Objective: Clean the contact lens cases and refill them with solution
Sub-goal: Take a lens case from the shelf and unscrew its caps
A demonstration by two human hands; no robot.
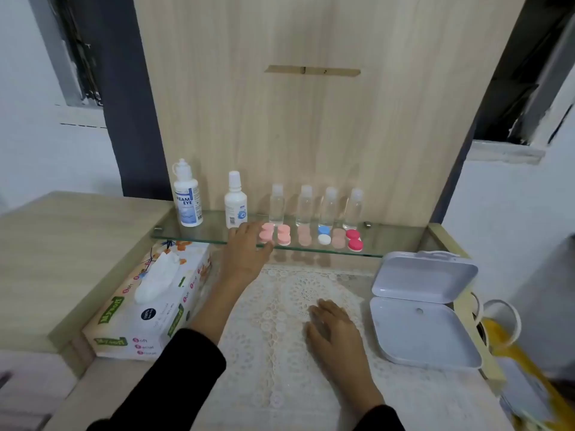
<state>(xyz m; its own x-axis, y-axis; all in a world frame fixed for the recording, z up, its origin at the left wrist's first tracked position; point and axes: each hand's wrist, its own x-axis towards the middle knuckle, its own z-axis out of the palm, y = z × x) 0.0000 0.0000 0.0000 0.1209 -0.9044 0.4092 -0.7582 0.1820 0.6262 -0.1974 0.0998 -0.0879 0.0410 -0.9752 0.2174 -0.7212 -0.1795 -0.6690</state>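
Black sleeves [174, 377] enter from the bottom edge, both forearms reaching forward.

Right hand [337, 332]: palm down, flat on the lace mat [273, 353] on the desk [451, 405], fingers straight and slightly spread, holding nothing. Wrist low, forearm angled in from bottom right.

Just right of the right hand: white plastic box [426, 334], open, with its lid [423, 278] tipped back.

Left of the left forearm: tissue box [146, 315] lying on the desk, a tissue [157, 279] poking from the top.

Left hand [247, 253]: arm stretched further ahead than the right, back of hand up, fingers loosely extended over the front edge of the glass shelf [193, 236]. Fingertips sit at the leftmost pale pink lens case [267, 233]; contact cannot be told because of blur, and no grip is visible.

Further right of the left hand, in a row on the shelf and all capped:
- pink lens case [283, 235]
- peach lens case [304, 236]
- blue-and-white lens case [324, 234]
- second peach lens case [338, 238]
- magenta lens case [354, 240]

Behind the cases stand four small clear bottles [305, 205], upright.

Beyond the left hand, to its left, stand the small white bottle [236, 202] and the large solution bottle [186, 197], both upright and capped, against the wooden back panel [311, 126].
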